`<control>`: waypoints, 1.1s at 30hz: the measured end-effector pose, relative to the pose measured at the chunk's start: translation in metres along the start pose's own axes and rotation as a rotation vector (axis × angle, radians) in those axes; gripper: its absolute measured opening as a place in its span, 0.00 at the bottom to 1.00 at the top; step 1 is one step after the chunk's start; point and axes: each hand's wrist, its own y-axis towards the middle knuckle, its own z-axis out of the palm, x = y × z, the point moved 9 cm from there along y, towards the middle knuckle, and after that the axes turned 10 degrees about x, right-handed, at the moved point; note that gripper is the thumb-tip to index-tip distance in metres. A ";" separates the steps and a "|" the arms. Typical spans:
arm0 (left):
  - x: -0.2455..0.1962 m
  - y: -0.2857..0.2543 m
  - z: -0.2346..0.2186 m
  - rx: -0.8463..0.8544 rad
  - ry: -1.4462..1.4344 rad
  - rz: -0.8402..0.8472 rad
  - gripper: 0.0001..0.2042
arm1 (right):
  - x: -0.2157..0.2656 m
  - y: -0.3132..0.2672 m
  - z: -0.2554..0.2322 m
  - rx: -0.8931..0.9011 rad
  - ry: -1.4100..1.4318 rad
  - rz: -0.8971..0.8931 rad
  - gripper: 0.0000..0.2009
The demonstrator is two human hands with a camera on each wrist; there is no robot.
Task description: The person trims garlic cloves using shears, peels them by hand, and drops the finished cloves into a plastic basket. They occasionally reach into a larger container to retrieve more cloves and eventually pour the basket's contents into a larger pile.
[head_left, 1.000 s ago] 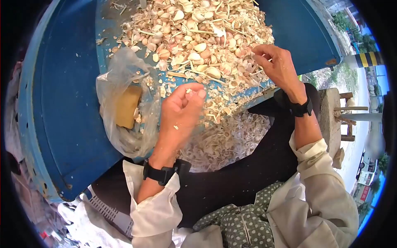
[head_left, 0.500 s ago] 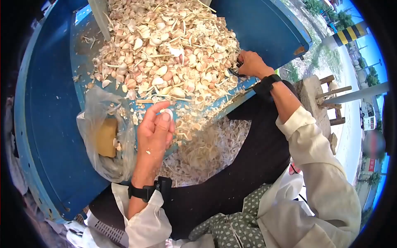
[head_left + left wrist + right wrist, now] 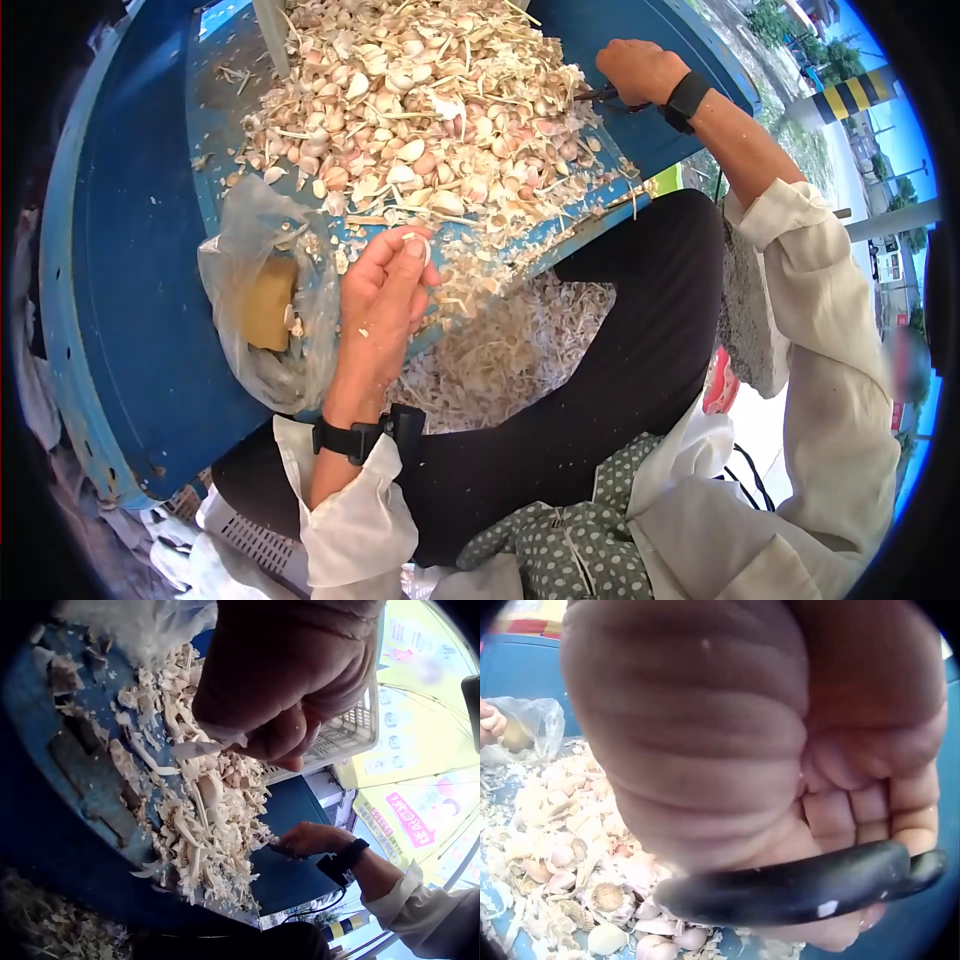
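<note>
My left hand (image 3: 385, 285) pinches a pale sliver (image 3: 427, 250), which looks like a garlic clove or skin, between thumb and forefinger, in front of the garlic heap (image 3: 410, 120). In the left wrist view a whitish piece (image 3: 196, 749) shows at the fingertips. At the heap's right side, my right hand (image 3: 642, 72) is curled round a dark-handled tool. The right wrist view shows its black curved handle (image 3: 787, 889) across the palm; the tool's working end is hidden.
A clear plastic bag (image 3: 230, 290) holding a tan block (image 3: 268, 305) lies left of the heap on the blue surface (image 3: 130, 250). Loose skins (image 3: 500, 350) fill the space below its front edge. A perforated crate (image 3: 352, 735) shows in the left wrist view.
My right hand has moved from the heap's edge, took hold of the dark tool, and has lifted up and away to the right. The left hand has shifted left with its small piece. The view has tilted.
</note>
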 end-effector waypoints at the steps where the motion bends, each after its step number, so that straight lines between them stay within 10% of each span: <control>1: 0.000 0.000 0.000 0.010 0.001 0.006 0.11 | -0.007 -0.003 -0.005 -0.003 -0.001 -0.004 0.08; 4: -0.001 -0.002 -0.001 0.010 -0.025 0.013 0.11 | -0.019 -0.017 -0.028 -0.007 -0.074 0.059 0.26; 9: -0.003 -0.004 -0.006 -0.030 0.005 0.018 0.12 | -0.011 -0.064 -0.057 -0.151 0.229 0.030 0.20; 15: -0.003 -0.006 -0.006 -0.082 0.103 0.009 0.12 | 0.126 -0.139 -0.049 -0.208 0.682 -0.601 0.29; 25: -0.019 -0.010 -0.003 -0.077 0.386 0.159 0.11 | 0.147 -0.133 -0.039 -0.240 0.752 -0.706 0.27; 30: -0.022 -0.010 0.006 -0.026 0.390 0.237 0.11 | 0.160 -0.123 -0.021 0.123 1.345 -0.666 0.25; 33: -0.009 -0.005 -0.004 -0.009 -0.124 0.123 0.09 | 0.155 -0.097 -0.040 -0.224 1.206 -0.522 0.15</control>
